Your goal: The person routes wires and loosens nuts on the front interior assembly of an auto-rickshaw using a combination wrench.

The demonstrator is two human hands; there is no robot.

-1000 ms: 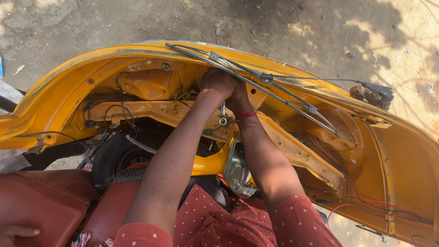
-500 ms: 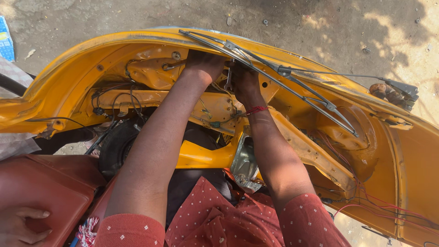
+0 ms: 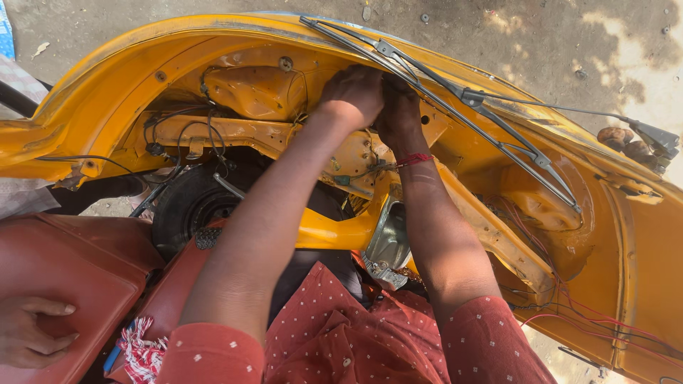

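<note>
Head camera looks down on our two arms, both stretched forward into the bare yellow front shell of a small vehicle. Our left hand and our right hand are pressed together at the top of the shell, just under the wiper linkage that lies across its upper edge. What could go wrong, in our judgement: the metal edges around the hands look thin and bare, so a slip could scrape the knuckles, and the loose red wires and black wires hanging near could catch on a wrist if an arm pulls back quickly. Both hands are curled with the fingers folded in, the left one knuckles up, the right one touching it from the side. Whether they close on some small part, we cannot tell, because the fingers hide it. A red thread circles the right wrist. At the lower left, another person's hand rests on a red seat.
</note>
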